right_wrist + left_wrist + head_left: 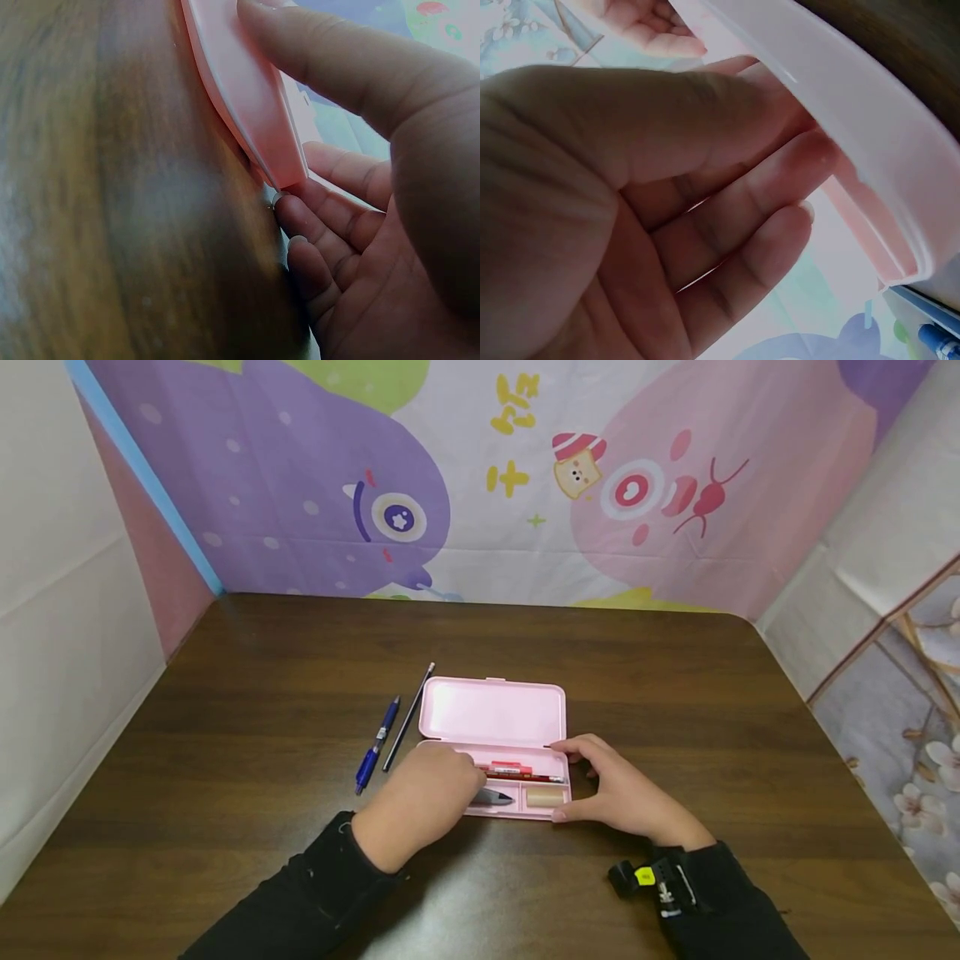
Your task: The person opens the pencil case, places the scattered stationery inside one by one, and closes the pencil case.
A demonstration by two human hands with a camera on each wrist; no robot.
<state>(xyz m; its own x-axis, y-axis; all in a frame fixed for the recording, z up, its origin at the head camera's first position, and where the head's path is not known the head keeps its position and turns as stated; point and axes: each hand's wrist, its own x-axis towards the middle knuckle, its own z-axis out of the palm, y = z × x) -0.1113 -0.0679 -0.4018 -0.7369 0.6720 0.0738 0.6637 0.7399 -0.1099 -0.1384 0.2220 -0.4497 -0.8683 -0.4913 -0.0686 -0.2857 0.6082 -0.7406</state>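
A pink pencil case point(491, 710) lies with its lid folded back. The left hand point(423, 793) reaches into its left half, thumb and fingers brought together by a grey pointed object point(497, 797) in the front compartment; the fingertips are hidden behind the case wall in the left wrist view. The right hand point(622, 797) grips the case's right end, thumb at the front corner and fingers at the back. In the right wrist view its thumb point(322, 56) lies against the pink side. A red pencil point(536, 777) and a beige eraser-like block point(544, 797) are inside.
Left of the case, a blue pen point(377, 745) and a dark pencil point(408, 718) lie on the brown wooden table point(300, 668). A patterned cloth point(510, 552) hangs along the back edge, and a black wrist device point(652, 878) sits on the right sleeve.
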